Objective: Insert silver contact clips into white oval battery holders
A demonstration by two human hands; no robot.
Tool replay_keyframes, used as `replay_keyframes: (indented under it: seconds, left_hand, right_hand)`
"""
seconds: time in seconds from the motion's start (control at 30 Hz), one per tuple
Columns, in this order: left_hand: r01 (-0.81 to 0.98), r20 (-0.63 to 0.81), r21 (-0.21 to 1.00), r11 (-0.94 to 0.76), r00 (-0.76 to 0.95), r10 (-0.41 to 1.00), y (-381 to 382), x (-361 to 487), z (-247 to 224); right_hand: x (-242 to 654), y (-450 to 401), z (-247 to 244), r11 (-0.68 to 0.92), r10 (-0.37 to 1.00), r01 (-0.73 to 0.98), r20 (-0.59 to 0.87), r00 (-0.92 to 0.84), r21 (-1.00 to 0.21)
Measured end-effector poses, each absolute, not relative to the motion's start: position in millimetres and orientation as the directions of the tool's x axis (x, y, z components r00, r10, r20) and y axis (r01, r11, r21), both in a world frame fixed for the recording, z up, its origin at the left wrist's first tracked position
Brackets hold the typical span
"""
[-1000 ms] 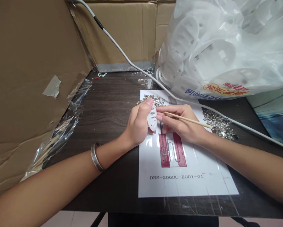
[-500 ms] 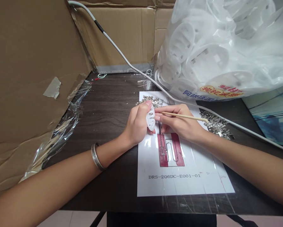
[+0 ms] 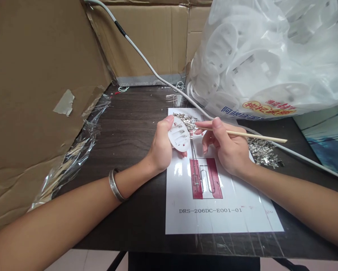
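Observation:
My left hand (image 3: 162, 145) is closed on the edge of a round white plastic disc (image 3: 178, 140), tilted so its slotted face shows. Small metal pieces sit in some of the disc's slots. In my right hand (image 3: 228, 145) is a thin wooden stick (image 3: 259, 137), gripped between thumb and fingers, its outer end pointing right. The stick's other end is near a pile of small metal clips (image 3: 187, 122), just right of the disc. Whether the right fingertips also hold a clip is too small to tell.
Under my hands lies a printed sheet (image 3: 191, 222) taped to the dark table (image 3: 123, 124). More metal pieces (image 3: 264, 152) are heaped at right. A clear bag of white discs (image 3: 253, 64) stands behind. A white cable (image 3: 146, 62) crosses the table; cardboard (image 3: 39, 56) walls the left.
My right hand has moved right, away from the disc, with the stick, and its fingers have opened out somewhat. The left hand has turned the disc's face more toward me.

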State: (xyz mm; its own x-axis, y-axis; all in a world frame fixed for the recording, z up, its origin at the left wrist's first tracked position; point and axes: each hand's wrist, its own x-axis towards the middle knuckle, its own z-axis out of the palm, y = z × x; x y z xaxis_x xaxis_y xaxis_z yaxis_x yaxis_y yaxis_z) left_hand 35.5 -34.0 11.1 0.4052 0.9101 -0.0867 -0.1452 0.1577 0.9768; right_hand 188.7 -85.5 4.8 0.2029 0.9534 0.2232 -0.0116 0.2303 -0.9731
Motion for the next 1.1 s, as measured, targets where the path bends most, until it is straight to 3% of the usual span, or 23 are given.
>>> replay_keyframes:
  seconds: [0.33, 0.77, 1.1]
  left_hand:
    - [-0.131, -0.108, 0.977, 0.169, 0.378, 0.920, -34.5, 36.3, 11.6]
    - [-0.078, -0.062, 0.992, 0.103, 0.410, 0.910, -34.6, 33.0, 7.8]
    - [-0.070, -0.057, 0.993, 0.099, 0.446, 0.893, -34.3, 31.1, 8.2]
  right_hand:
    - [192.4, -81.0, 8.3, 0.043, 0.997, -0.083, 0.038, 0.061, -0.996]
    - [190.7, -80.9, 6.6, 0.113, 0.992, -0.065, 0.109, 0.058, -0.991]
    - [191.0, -80.1, 5.5, -0.018, 1.000, -0.106, -0.019, 0.013, -0.994]
